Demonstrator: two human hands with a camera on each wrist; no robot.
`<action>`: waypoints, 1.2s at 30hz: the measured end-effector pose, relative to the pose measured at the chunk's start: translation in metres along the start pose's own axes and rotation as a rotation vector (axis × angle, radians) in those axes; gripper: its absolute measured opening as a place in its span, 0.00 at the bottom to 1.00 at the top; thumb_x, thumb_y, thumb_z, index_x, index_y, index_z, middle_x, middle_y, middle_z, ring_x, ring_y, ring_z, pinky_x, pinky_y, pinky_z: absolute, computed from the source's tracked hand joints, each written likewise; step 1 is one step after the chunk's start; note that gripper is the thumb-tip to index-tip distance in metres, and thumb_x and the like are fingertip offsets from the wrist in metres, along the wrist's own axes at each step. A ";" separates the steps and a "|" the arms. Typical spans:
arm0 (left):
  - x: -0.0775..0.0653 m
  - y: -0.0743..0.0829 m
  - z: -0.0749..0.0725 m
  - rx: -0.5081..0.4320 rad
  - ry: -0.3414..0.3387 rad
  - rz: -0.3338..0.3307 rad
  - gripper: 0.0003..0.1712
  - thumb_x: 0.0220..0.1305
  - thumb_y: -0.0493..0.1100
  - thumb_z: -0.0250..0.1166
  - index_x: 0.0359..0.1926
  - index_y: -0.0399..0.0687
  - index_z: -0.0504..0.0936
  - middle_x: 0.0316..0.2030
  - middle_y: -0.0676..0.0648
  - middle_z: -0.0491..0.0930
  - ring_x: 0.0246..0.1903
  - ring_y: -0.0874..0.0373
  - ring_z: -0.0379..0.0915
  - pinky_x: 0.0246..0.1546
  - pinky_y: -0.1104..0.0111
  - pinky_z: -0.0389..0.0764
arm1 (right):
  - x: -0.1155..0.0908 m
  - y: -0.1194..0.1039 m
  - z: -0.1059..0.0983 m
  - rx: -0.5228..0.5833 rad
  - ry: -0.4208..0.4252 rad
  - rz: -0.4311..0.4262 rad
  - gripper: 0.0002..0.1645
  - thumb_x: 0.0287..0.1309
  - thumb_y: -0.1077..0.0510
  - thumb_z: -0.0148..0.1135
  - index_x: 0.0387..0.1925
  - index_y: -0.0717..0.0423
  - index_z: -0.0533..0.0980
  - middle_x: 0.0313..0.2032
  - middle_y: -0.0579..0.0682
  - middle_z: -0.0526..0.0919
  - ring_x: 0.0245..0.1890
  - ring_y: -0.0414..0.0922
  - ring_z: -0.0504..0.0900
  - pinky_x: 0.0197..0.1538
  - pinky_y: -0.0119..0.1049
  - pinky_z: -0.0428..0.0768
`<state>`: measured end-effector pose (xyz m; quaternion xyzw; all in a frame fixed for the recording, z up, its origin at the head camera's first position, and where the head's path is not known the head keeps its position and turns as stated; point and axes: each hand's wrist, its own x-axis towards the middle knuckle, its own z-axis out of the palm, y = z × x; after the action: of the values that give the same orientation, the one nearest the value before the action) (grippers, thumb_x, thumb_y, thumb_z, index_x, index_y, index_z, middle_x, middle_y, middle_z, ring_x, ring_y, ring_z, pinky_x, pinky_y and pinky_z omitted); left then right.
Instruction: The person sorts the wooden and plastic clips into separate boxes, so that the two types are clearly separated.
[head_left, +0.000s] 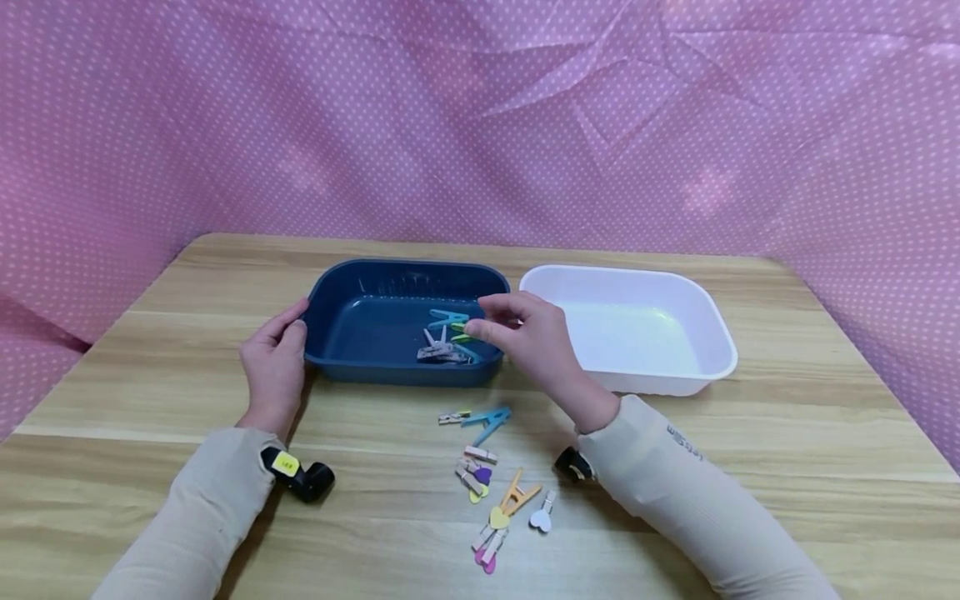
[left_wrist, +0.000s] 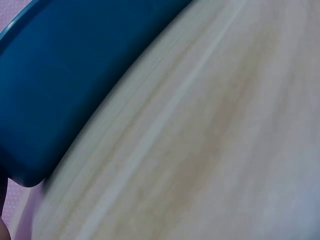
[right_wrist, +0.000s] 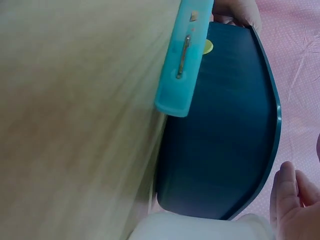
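Observation:
My left hand [head_left: 273, 367] grips the left end of a dark blue plastic basin [head_left: 390, 375], with fingers and thumb at its rim. Over the basin's right end is my right hand [head_left: 536, 337], thumb and fingers apart, nothing visible between them. Beneath it, several clothespins lie in the basin, among them a blue clothespin [head_left: 448, 317] and greyish clothespins [head_left: 438, 352]. On the table in front lie a larger blue clothespin [head_left: 489, 423], an orange clothespin [head_left: 519, 493] and several small wooden ones, some with hearts, such as a white-heart clothespin [head_left: 542, 513].
A white plastic basin [head_left: 720, 358] stands to the right of the blue one, close beside it. Both are on a wood-grain table [head_left: 810, 433]. Pink dotted cloth [head_left: 480, 125] hangs behind and at both sides.

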<state>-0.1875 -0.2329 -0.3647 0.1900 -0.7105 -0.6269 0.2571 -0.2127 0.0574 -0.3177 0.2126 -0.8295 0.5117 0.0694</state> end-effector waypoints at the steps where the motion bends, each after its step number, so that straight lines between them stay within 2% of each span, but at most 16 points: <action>1: 0.000 0.000 0.000 0.001 -0.001 0.003 0.17 0.65 0.42 0.54 0.53 0.50 0.80 0.56 0.51 0.76 0.58 0.63 0.67 0.59 0.68 0.68 | 0.000 0.001 0.000 0.004 0.000 0.004 0.21 0.49 0.52 0.69 0.44 0.58 0.81 0.38 0.52 0.81 0.36 0.43 0.78 0.39 0.34 0.80; 7: 0.000 0.001 0.000 -0.034 0.005 0.002 0.16 0.65 0.40 0.54 0.52 0.50 0.81 0.55 0.51 0.77 0.58 0.63 0.68 0.60 0.68 0.67 | -0.002 0.001 -0.003 0.030 -0.007 0.025 0.19 0.50 0.52 0.68 0.43 0.57 0.81 0.39 0.52 0.82 0.37 0.43 0.78 0.40 0.34 0.80; 11: 0.000 0.000 0.000 0.011 0.003 0.017 0.17 0.65 0.41 0.54 0.53 0.49 0.80 0.55 0.51 0.77 0.57 0.64 0.68 0.59 0.69 0.68 | -0.003 0.002 -0.006 0.042 -0.025 0.042 0.18 0.50 0.52 0.68 0.42 0.57 0.81 0.40 0.55 0.82 0.38 0.44 0.78 0.40 0.35 0.80; 14: 0.000 0.000 0.000 0.030 0.002 0.022 0.17 0.65 0.42 0.53 0.53 0.49 0.79 0.55 0.50 0.76 0.57 0.64 0.68 0.59 0.69 0.69 | -0.004 0.003 -0.007 0.051 -0.053 0.056 0.18 0.50 0.53 0.69 0.42 0.57 0.81 0.41 0.55 0.82 0.38 0.44 0.78 0.39 0.35 0.80; 18: 0.001 0.000 0.000 0.007 0.004 0.013 0.17 0.65 0.41 0.54 0.53 0.49 0.80 0.55 0.50 0.76 0.57 0.64 0.68 0.59 0.69 0.68 | -0.004 0.004 -0.011 0.051 -0.109 0.064 0.18 0.48 0.53 0.70 0.41 0.58 0.82 0.38 0.53 0.82 0.36 0.44 0.78 0.39 0.35 0.80; 23: -0.001 0.001 0.000 0.000 0.007 0.015 0.17 0.65 0.41 0.54 0.52 0.49 0.80 0.55 0.50 0.77 0.57 0.63 0.68 0.58 0.69 0.69 | -0.008 0.004 -0.014 0.020 -0.160 0.026 0.18 0.47 0.54 0.70 0.40 0.58 0.82 0.34 0.51 0.82 0.34 0.44 0.77 0.41 0.37 0.81; 30: -0.002 -0.001 0.000 0.027 0.000 0.030 0.18 0.66 0.42 0.54 0.54 0.48 0.79 0.55 0.51 0.76 0.57 0.63 0.68 0.57 0.70 0.69 | -0.013 0.004 -0.021 -0.014 -0.233 -0.062 0.18 0.46 0.56 0.71 0.40 0.58 0.82 0.35 0.56 0.82 0.35 0.43 0.77 0.44 0.38 0.81; 36: -0.001 0.000 -0.001 0.036 0.004 0.039 0.17 0.66 0.42 0.53 0.53 0.49 0.80 0.55 0.51 0.77 0.57 0.64 0.69 0.58 0.70 0.69 | -0.017 0.007 -0.026 -0.016 -0.335 -0.112 0.19 0.45 0.56 0.71 0.41 0.59 0.81 0.35 0.53 0.83 0.36 0.42 0.78 0.43 0.37 0.81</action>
<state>-0.1859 -0.2327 -0.3652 0.1820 -0.7247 -0.6085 0.2671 -0.2028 0.0873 -0.3167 0.3401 -0.8205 0.4577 -0.0395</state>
